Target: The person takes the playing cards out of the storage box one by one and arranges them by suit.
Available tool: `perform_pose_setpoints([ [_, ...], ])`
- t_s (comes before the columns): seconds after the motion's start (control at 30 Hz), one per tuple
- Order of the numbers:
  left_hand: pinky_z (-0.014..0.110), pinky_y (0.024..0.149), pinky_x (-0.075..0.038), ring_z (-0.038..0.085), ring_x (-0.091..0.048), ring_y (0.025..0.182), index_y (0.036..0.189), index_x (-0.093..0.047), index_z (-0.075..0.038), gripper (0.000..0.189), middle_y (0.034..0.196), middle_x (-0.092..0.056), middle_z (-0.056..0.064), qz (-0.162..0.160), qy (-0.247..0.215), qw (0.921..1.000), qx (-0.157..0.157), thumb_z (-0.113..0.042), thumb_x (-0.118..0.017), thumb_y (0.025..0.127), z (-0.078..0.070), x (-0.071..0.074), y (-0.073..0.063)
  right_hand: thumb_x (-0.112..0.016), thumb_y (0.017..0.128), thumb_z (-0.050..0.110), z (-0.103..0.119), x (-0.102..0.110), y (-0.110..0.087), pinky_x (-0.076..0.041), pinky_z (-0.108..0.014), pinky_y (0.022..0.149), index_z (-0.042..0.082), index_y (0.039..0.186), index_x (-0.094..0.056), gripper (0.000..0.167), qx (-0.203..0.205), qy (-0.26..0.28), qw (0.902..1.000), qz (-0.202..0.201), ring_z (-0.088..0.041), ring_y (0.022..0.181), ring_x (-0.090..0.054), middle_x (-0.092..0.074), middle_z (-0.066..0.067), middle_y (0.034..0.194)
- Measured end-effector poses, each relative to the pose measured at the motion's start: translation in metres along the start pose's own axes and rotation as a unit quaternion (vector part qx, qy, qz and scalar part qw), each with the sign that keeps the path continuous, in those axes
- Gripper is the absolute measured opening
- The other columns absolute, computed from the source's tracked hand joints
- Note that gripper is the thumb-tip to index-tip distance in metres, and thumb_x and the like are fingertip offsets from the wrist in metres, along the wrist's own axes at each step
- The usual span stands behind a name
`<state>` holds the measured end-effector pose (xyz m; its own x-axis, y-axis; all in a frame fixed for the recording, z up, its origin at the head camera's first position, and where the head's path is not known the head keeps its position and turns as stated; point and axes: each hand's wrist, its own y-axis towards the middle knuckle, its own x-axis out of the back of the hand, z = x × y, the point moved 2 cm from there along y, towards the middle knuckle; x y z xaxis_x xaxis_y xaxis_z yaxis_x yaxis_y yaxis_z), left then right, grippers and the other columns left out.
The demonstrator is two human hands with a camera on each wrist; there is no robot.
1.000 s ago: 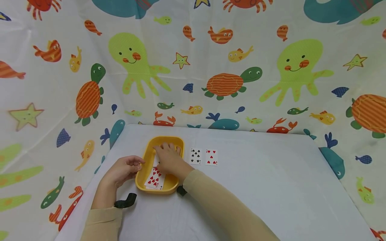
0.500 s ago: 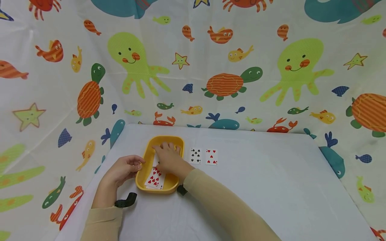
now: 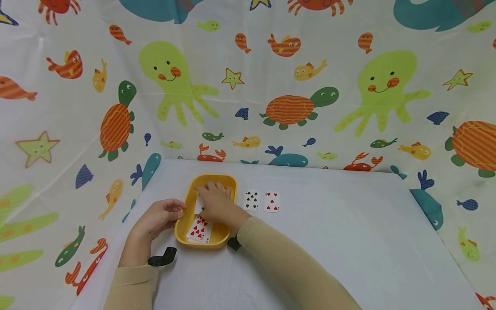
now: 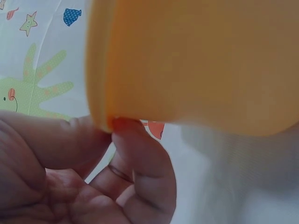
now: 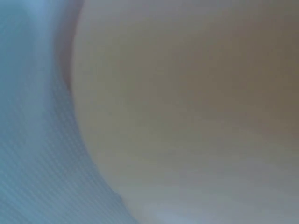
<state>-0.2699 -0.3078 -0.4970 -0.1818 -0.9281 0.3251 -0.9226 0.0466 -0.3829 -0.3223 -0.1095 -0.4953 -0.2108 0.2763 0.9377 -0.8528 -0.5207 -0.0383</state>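
Observation:
A yellow tray [image 3: 179, 230] stands on the white tabletop. Its rim is pinched on the left side between the thumb and fingers of my left hand [image 3: 162, 217], seen close up in the left wrist view with the tray wall [image 4: 196, 60]. My right hand [image 3: 218, 204] reaches into the tray, holding a playing card [image 3: 199, 204] between thumb and forefinger; the hand covers most of that card. Below it in the tray lies a hearts card [image 3: 199, 230], overlapping another card. The right wrist view shows only a blurred surface filling most of the frame.
Just right of the tray, a spades card [image 3: 252, 200] and a hearts card [image 3: 272, 202] lie face up side by side. A sea-animal curtain [image 3: 240, 116] hangs behind and left of the white table [image 3: 348, 224].
My right hand has shifted slightly to the left within the tray, and a little more of its card shows. The left hand stays on the rim.

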Motion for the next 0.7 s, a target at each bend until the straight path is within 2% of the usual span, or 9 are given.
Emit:
perform_pose_setpoints([
  [0.43, 0.026, 0.081, -0.062, 0.024, -0.066, 0.094, 0.129, -0.069, 0.001, 0.026, 0.134, -0.068, 0.024, -0.004, 0.007, 0.9999, -0.006, -0.005, -0.063, 0.104, -0.001, -0.002, -0.001, -0.089, 0.085, 0.046, -0.004, 0.009, -0.006, -0.035, -0.061, 0.122, 0.039, 0.162, -0.042, 0.091, 0.003, 0.023, 0.9997, -0.005, -0.028, 0.143, -0.045, -0.052, 0.0, 0.157],
  [0.7, 0.026, 0.082, -0.062, 0.024, -0.064, 0.097, 0.13, -0.068, 0.002, 0.028, 0.126, -0.07, 0.02, -0.002, 0.01, 0.9999, -0.006, -0.005, -0.063, 0.104, -0.001, -0.001, 0.0, -0.09, 0.085, 0.045, -0.005, 0.014, -0.012, -0.036, -0.059, 0.121, 0.039, 0.162, -0.043, 0.09, 0.0, 0.036, 0.9993, -0.014, -0.028, 0.142, -0.046, -0.052, 0.001, 0.157],
])
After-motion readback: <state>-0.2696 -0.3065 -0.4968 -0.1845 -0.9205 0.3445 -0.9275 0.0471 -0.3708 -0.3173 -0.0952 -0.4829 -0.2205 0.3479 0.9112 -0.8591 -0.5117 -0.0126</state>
